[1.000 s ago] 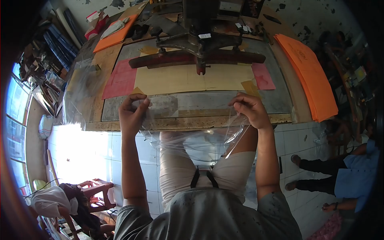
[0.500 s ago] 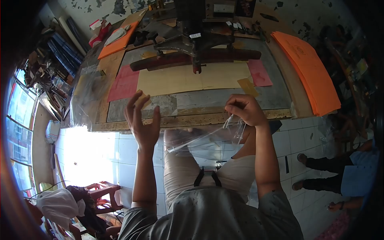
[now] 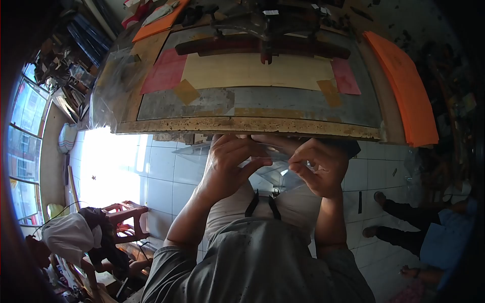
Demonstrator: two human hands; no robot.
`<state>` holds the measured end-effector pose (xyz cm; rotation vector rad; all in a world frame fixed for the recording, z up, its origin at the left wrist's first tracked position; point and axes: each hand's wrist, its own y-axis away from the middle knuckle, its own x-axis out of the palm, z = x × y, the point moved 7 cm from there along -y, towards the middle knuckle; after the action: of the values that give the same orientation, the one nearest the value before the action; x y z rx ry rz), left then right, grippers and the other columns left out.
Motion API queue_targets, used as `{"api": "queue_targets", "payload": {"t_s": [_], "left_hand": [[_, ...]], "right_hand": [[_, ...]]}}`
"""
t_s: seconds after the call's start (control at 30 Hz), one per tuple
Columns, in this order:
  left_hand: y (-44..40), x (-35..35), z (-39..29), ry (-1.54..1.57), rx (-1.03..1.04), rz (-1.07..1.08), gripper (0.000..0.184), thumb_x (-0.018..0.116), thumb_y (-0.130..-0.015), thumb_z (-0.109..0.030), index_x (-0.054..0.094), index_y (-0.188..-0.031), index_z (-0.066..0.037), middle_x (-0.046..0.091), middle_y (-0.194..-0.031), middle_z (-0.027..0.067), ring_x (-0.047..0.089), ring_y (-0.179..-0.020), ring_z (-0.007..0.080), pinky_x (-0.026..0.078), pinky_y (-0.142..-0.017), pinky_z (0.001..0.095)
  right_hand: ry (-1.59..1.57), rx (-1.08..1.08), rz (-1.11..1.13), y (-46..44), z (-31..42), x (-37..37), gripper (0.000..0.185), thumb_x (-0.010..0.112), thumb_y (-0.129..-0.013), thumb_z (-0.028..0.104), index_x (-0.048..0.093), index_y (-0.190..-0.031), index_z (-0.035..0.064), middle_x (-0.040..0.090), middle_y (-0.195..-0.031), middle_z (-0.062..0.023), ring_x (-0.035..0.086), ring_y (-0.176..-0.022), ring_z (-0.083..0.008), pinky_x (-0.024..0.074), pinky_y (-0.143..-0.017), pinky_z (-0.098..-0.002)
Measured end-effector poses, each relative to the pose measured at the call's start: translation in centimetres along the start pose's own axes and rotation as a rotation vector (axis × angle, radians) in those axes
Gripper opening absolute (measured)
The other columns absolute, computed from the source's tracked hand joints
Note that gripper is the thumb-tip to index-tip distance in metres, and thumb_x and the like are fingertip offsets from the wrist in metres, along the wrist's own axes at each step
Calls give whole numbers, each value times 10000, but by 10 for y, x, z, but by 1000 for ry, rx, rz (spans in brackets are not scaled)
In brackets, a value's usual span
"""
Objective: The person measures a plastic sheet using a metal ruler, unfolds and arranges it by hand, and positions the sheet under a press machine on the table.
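Below the table's front edge, in front of my lap, a clear plastic sheet [image 3: 283, 178] stretches between my two hands. My left hand [image 3: 230, 165] is closed with thumb and fingers on the left part of the film. Opposite it, my right hand [image 3: 322, 167] pinches the right part between thumb and fingers. The film is thin and shiny, so its full outline is hard to make out; a corner of it shows left of my left hand. Both hands are just short of the wooden table edge [image 3: 242, 125].
On the table a dark press frame with a red bar [image 3: 222, 47] stands over a pale yellow sheet [image 3: 252, 70] between pink sheets [image 3: 166, 70]. Stacked orange sheets [image 3: 404, 91] lie at right. People are at lower left and right; a red stool [image 3: 126, 219] stands at left.
My left hand has come down and right from its raised, spread position and closed on the plastic. My right hand has lowered with the film. The view has tilted down.
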<state>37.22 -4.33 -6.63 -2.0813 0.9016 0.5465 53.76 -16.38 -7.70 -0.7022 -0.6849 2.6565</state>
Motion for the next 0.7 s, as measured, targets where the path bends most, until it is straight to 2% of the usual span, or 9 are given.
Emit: {"api": "queue_targets", "payload": {"t_s": [0.1, 0.13, 0.27, 0.47, 0.7], "left_hand": [[6, -12, -11, -22, 36, -32, 177, 898, -739, -141, 774, -865, -139, 758, -877, -12, 699, -825, 186, 492, -781, 343], [8, -15, -14, -26, 44, -48, 188, 904, -726, -145, 775, -862, -142, 757, -875, -19, 695, -822, 179, 489, -777, 338], [14, -26, -25, -60, 119, -102, 225, 916, -684, -161, 771, -856, -161, 750, -864, -40, 682, -777, 154, 478, -746, 321], [23, -41, -40, -78, 233, -192, 204, 896, -698, -163, 752, -842, -160, 760, -871, -47, 675, -714, 119, 450, -690, 294], [30, -49, -52, -172, 294, -215, 185, 867, -736, -175, 787, -902, -159, 773, -887, -51, 697, -754, 91, 443, -667, 268]], "right_hand": [[-7, -51, -39, 5, 16, 7, 214, 888, -822, 199, 759, -886, 41, 701, -892, -69, 683, -828, -151, 508, -681, -283], [101, -79, 1, 6, 24, 9, 199, 883, -812, 155, 762, -914, 35, 701, -876, -63, 699, -836, -181, 526, -698, -295], [226, -172, -1, 5, 43, 11, 193, 875, -791, 111, 763, -930, 37, 698, -874, -52, 697, -818, -192, 519, -690, -314], [311, -292, -76, 3, 64, 14, 198, 880, -758, 112, 751, -892, 45, 691, -868, -40, 689, -779, -184, 505, -678, -310], [338, -376, -147, 11, 70, 17, 201, 881, -752, 109, 750, -890, 45, 681, -878, -53, 693, -778, -203, 538, -660, -309]]}}
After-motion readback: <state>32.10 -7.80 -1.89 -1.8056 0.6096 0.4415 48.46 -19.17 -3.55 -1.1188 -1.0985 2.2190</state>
